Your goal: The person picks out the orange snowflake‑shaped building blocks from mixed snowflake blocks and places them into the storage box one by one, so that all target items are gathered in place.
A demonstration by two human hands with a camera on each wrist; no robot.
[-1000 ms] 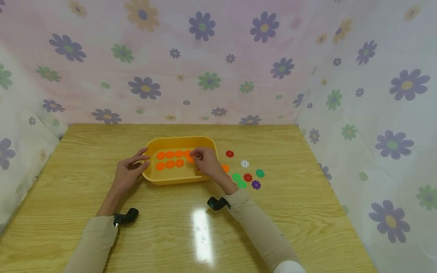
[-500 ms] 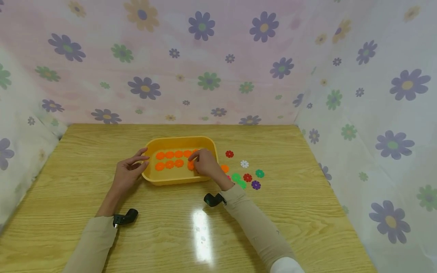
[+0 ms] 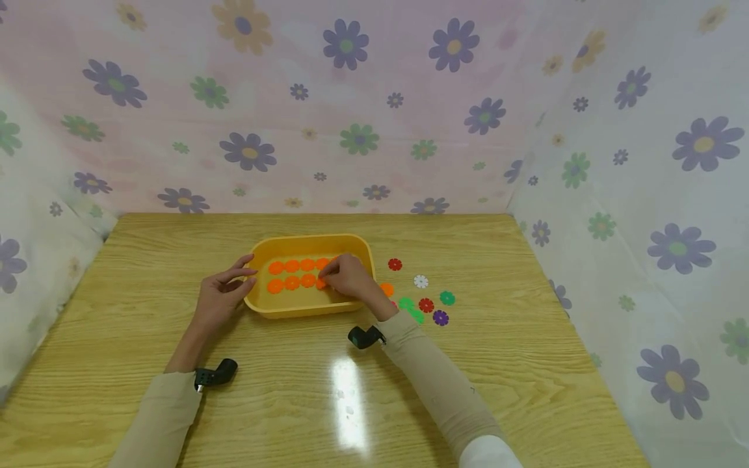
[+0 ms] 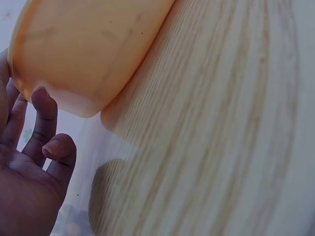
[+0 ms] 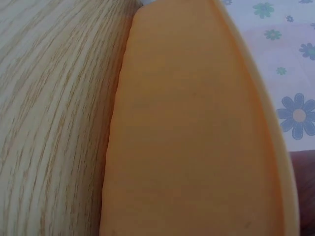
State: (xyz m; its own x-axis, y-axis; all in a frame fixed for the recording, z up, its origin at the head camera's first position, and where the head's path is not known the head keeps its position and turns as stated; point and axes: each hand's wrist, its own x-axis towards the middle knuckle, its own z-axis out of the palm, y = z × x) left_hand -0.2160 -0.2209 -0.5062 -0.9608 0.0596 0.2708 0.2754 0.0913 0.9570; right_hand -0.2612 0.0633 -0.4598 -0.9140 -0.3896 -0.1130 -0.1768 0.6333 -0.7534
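Observation:
A yellow plastic tray (image 3: pixel 304 311) sits on the wooden table, with two rows of orange flower-shaped discs (image 3: pixel 292 282) lying in it. My right hand (image 3: pixel 349 276) reaches in over the tray's right part and pinches one orange flower-shaped disc (image 3: pixel 322 284) at the right end of the near row. That hand covers part of the far row's right end. At the tray's left end, my left hand (image 3: pixel 221 298) touches the rim with loosely extended fingers. The left wrist view shows two bent fingers (image 4: pixel 45 110) beside the tray's outer wall (image 4: pixel 93 54); the right wrist view mostly shows tray wall (image 5: pixel 187 123).
Right of the tray lie loose flower-shaped discs: a white disc (image 3: pixel 420 281), a purple disc (image 3: pixel 441 318), a dark green disc (image 3: pixel 447 298), a far red disc (image 3: pixel 394 264), a near red disc (image 3: pixel 426 305), light green discs (image 3: pixel 406 304) and an orange disc (image 3: pixel 387 290). Flowered cloth (image 3: pixel 357 97) hangs behind.
My right hand has moved from the far row toward the near row and slightly left, bringing an orange disc up to that row's right end. The left hand stays at the rim.

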